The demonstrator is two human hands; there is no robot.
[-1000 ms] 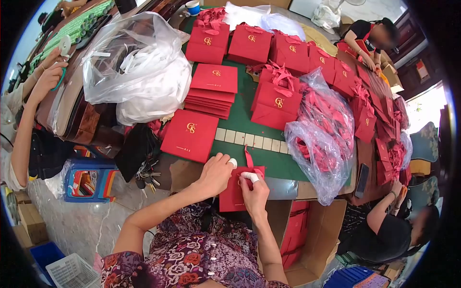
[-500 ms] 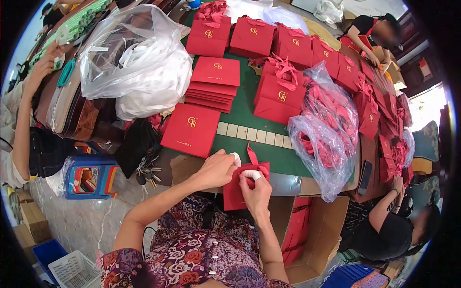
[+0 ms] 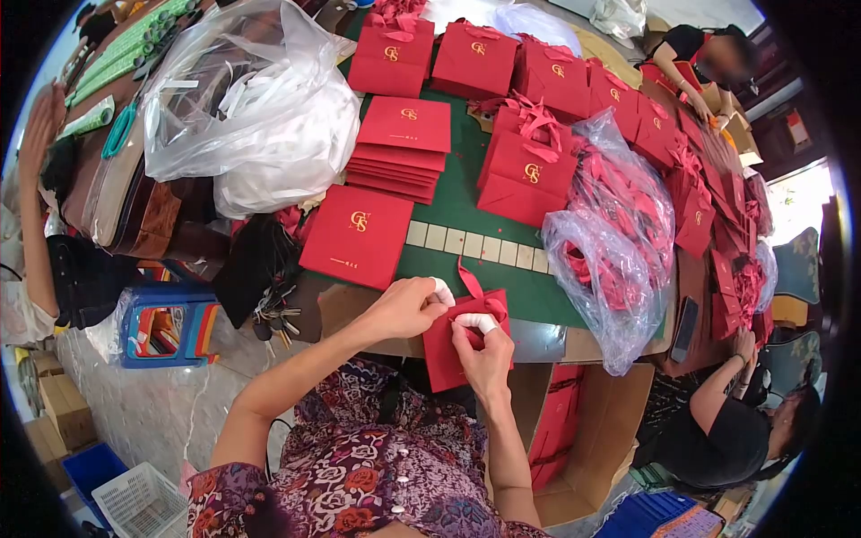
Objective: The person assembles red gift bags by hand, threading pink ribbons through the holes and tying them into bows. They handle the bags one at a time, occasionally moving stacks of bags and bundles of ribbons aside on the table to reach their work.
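A red paper gift bag (image 3: 439, 356) is held at the table's near edge, tilted toward my lap. A red ribbon (image 3: 470, 280) sticks up from its top edge. My left hand (image 3: 411, 307) is closed in a pinch at the bag's upper left, a white wrap on one finger; what its fingertips hold is hidden. Over the bag's upper right, my right hand (image 3: 485, 355), also with a wrapped finger, pinches the bag near the ribbon. Just beyond lie a flat red bag (image 3: 356, 235) and a stack of flat red bags (image 3: 401, 130) with gold lettering.
Finished-looking red bags with ribbons (image 3: 527, 170) stand across the green table mat (image 3: 448, 202). Clear plastic holds red ribbons (image 3: 610, 260); another plastic bag holds white material (image 3: 282, 125). An open carton (image 3: 603, 430) sits below the table. Other people work at left and right.
The bag and both my hands have shifted slightly right, and my hands keep their pinching pose. At far left, another person's hand has moved away from the green rolls.
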